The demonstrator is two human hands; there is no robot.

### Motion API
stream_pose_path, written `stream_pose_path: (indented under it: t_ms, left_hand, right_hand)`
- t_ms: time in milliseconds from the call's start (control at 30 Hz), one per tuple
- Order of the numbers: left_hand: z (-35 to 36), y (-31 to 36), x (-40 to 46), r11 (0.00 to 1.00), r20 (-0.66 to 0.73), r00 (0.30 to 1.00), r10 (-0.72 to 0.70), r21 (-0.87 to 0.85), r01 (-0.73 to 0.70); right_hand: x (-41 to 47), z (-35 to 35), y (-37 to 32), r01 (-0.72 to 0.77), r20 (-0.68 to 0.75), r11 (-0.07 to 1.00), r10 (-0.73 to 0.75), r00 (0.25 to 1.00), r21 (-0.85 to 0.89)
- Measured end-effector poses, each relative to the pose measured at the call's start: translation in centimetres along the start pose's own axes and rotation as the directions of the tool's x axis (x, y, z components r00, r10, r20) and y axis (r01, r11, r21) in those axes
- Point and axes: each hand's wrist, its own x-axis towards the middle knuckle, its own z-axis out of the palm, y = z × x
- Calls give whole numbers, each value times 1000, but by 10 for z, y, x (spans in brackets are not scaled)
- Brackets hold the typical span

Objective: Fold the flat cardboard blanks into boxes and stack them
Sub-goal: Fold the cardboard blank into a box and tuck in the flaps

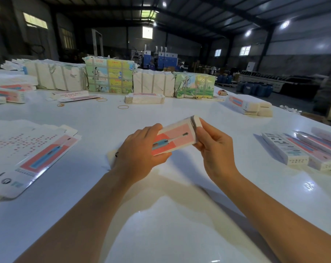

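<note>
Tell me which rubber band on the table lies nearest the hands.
The rubber band lying alone in front of the short blank stack; the other two lie farther left.

the hall is dim overall, lit by round ceiling lamps point(285, 24) at upper right and by pale daylight through small windows point(147, 32) in the far wall, while the glossy white table point(160, 234) glares with broad reflections in the foreground and a bright sparkle near its right edge. soft shadows of the forearms fall on the table under the left hand point(140, 149) and right hand point(215, 147), and the box point(177, 137) between them is smeared by motion blur. the wide lens bows the roof beams and table edges toward the corners, and the distant background is murky and soft.
</note>
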Motion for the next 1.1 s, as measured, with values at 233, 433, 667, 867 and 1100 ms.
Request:
stream_pose_path:
  t_ms: [233, 433, 667, 867, 1100]
  left_hand:
    - [-4, 4, 2, 978, 35, 995, -94, -184, 99]
    - [-9, 34, 6, 998, -94, 993, 67, 27, -64]
    - [-18, 55, 6, 993, -203, 974, 103, 74, -89]
    - [-16, 51, 5, 993, -181, 981, 71, 103, -53]
    - [-14, 49, 4, 960, -227, 952, 203, 237, -148]
  right_hand:
    - [2, 0, -6, -111, 39, 973, 105, 994, 204]
    - [-13, 11, -5, -52, 90, 999, 51, 995, 10]
    - [-22, 17, -14, 103, 109, 994, -100, 989, -27]
    - [-19, 18, -17, -48, 90, 997, 42, 995, 65]
    - [-24, 20, -13, 57, 31, 989, -54, 998, -134]
